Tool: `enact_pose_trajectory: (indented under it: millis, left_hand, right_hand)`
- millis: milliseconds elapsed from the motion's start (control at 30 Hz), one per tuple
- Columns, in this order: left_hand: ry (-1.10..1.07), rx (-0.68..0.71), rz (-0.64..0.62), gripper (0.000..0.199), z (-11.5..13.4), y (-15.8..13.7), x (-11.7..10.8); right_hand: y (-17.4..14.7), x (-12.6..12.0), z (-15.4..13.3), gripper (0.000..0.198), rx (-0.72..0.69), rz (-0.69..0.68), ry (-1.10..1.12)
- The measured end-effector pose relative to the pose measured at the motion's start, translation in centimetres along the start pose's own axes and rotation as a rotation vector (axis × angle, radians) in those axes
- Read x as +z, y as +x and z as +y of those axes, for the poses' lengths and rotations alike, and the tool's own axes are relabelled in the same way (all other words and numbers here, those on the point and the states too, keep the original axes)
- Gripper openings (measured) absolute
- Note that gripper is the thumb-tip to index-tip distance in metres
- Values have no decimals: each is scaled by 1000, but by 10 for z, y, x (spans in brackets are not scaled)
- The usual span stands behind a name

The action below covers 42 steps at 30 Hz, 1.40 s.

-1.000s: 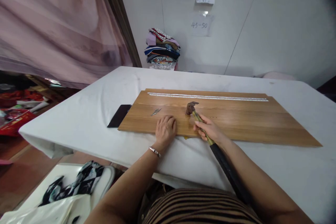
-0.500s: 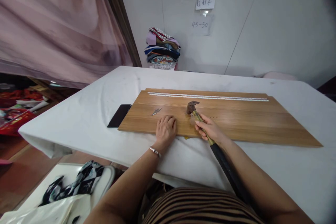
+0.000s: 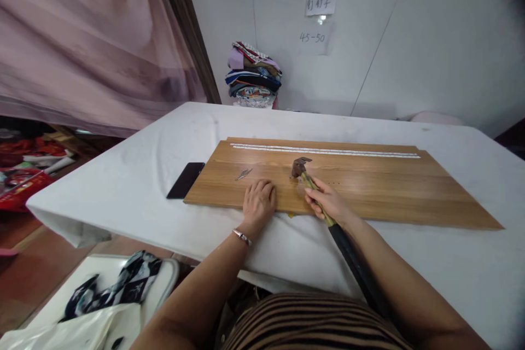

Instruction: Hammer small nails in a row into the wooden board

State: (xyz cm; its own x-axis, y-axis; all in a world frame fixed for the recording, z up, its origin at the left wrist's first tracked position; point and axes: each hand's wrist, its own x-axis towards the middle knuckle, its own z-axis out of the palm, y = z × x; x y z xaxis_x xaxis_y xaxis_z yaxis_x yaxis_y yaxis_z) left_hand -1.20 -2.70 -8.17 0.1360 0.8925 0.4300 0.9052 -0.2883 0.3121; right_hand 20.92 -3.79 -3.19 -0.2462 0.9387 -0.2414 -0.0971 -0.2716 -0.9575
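Note:
My right hand [image 3: 325, 200] is wrapped round the handle of a claw hammer [image 3: 320, 202], well up toward its head. The rusty hammer head is down at the wooden board [image 3: 389, 188], and the black grip runs back under my forearm. My left hand [image 3: 260, 200] lies on the board near its front edge, fingers laid down, holding nothing. Beyond it is a small pile of nails [image 3: 243, 174]. Several tiny dark marks show in a row right of the hammer; whether they are nails or holes I cannot tell.
Two white marked strips [image 3: 328, 151] run along the board's far side. A black phone [image 3: 186, 180] lies left of the board on the white tablecloth [image 3: 135, 175]. Folded cloths [image 3: 254, 76] are stacked behind the table. A white stool [image 3: 164, 279] with cloth on it stands lower left.

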Motion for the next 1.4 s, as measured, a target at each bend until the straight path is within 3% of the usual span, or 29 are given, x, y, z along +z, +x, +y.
enact_pose_trajectory:
  millis: [667, 1400]
  left_hand:
    - [-8, 1, 18, 22, 0, 0, 2]
    - [-2, 4, 7, 22, -2, 0, 3]
  right_hand:
    - [1, 1, 1, 73, 14, 9, -17]
    - [0, 2, -1, 65, 1, 6, -20]
